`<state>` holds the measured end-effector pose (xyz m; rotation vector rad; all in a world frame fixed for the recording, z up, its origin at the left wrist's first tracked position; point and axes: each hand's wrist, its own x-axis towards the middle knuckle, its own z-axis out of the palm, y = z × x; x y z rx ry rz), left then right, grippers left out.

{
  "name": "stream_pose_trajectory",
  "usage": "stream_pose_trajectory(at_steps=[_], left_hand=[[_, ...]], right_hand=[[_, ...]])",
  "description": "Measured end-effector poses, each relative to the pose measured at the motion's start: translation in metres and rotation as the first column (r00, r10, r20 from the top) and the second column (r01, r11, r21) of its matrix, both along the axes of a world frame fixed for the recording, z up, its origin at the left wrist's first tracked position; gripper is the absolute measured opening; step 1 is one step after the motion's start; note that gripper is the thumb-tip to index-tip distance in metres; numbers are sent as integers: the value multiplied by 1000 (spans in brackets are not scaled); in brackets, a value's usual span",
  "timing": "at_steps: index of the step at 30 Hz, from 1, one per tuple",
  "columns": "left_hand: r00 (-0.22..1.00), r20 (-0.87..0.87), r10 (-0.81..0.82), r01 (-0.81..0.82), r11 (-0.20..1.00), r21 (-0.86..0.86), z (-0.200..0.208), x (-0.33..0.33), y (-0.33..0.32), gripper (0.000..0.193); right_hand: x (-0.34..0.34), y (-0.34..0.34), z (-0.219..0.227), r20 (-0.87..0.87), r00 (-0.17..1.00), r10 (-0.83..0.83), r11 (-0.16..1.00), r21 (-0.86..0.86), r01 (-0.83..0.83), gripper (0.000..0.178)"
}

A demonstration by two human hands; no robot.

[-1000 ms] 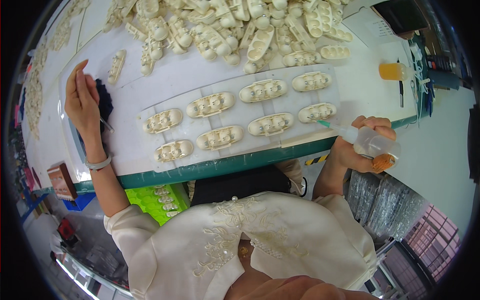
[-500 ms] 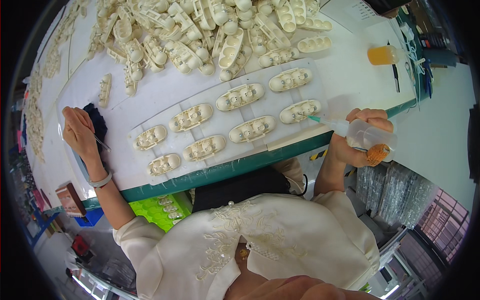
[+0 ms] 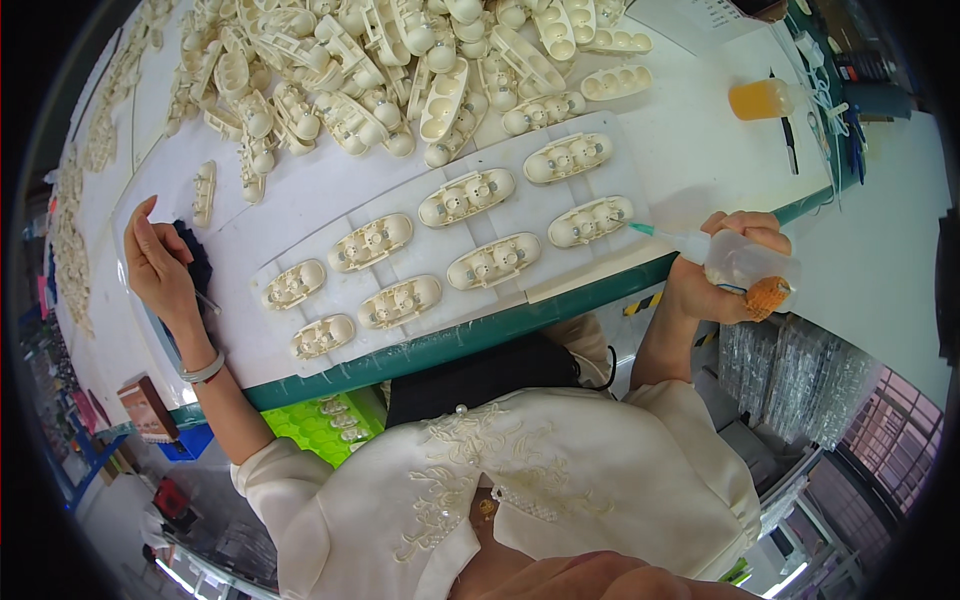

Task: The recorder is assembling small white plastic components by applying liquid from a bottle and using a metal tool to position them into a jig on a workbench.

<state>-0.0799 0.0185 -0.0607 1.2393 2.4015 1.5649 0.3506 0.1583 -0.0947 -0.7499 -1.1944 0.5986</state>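
My right hand (image 3: 722, 278) is wrapped round a translucent squeeze bottle (image 3: 752, 255) with a green needle tip and an orange textured patch at its base. The bottle lies tilted, its needle pointing left at the right end of a cream oval plastic part (image 3: 590, 221). That part is the rightmost in the nearer of two rows on a pale board (image 3: 520, 215); each part carries small round knobs and metal bits. At the left, my left hand (image 3: 160, 262) is raised with fingers apart, beside a dark blue cloth (image 3: 198, 258) and a thin metal rod (image 3: 208, 303).
A large heap of cream parts (image 3: 340, 70) covers the far table. One loose part (image 3: 203, 193) lies apart at the left. An amber bottle (image 3: 760, 100), a black pen (image 3: 790, 146) and cables are at the far right. A green tray (image 3: 320, 432) sits below the table edge.
My left hand's fingers have uncurled and spread. The needle tip has drawn back from over the part to its right end. The whole view has shifted slightly.
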Motion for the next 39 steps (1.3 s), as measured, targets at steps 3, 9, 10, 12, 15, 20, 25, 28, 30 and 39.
stream_pose_trajectory(at_steps=[3, 9, 10, 12, 15, 20, 25, 28, 30, 39], left_hand=[[997, -72, -5, -1, 997, -80, 1, -2, -2, 29], [985, -174, -1, 3, 1000, 10, -1, -3, 2, 26], [987, -162, -11, 13, 1000, 11, -1, -3, 2, 26], [988, -149, -24, 27, 1000, 15, 0, -2, 4, 26], [998, -57, -13, 13, 1000, 0, 3, -2, 3, 26], [999, -25, -26, 26, 1000, -8, -2, -17, -13, 36], [840, -520, -154, 76, 983, -168, 11, 9, -13, 43], [697, -683, -216, 64, 968, -241, 3, 14, 3, 59], [729, -646, -224, 80, 966, -244, 0, 23, 6, 61], [703, -690, -175, 100, 984, -148, -12, 12, -6, 50]], right_hand=[[2, 0, -1, 43, 999, -12, 1000, 8, 11, 52], [12, -1, -2, 27, 999, 19, 999, -32, -18, 53], [17, 0, -2, 22, 997, 72, 997, -13, -72, 53], [24, 2, 1, -39, 999, -1, 1000, -4, 1, 56], [42, 5, 9, -179, 966, 188, 982, 39, -184, 60], [42, 3, 20, -55, 933, 356, 934, -19, -357, 54], [47, 33, 5, -84, 917, 391, 880, -257, -399, 42], [71, 68, -3, 517, 852, 85, 996, -30, -81, 47], [64, 73, -1, 357, 932, 67, 992, -120, -25, 50], [30, 87, 4, 417, 883, 215, 962, -248, -117, 48]])
